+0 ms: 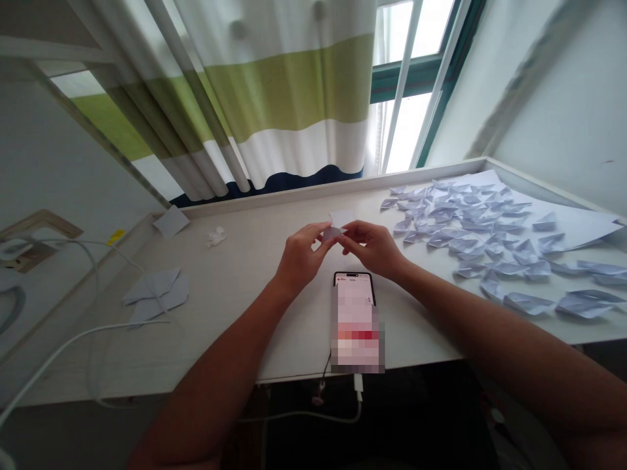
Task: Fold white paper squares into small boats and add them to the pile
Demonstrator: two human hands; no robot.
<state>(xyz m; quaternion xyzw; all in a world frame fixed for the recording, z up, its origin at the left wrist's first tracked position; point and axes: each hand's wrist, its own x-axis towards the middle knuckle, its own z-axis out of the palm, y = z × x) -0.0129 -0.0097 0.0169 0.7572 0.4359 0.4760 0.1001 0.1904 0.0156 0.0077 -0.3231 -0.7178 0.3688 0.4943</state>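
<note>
Both of my hands are raised over the middle of the white desk (230, 281) and pinch one small piece of folded white paper (337, 225) between them. My left hand (300, 256) grips its left side with thumb and fingertips. My right hand (373, 247) holds its right side, fingers curled. A phone (356, 321) with a lit screen lies flat on the desk just below my hands, near the front edge.
Several folded paper boats (470, 228) cover the desk's right side, on large white sheets (578, 225). Flat paper pieces (157, 294) lie at left, a square (171, 221) and a crumpled scrap (215, 236) farther back. A white cable (68, 343) runs at left. Striped curtain (274, 98) and window behind.
</note>
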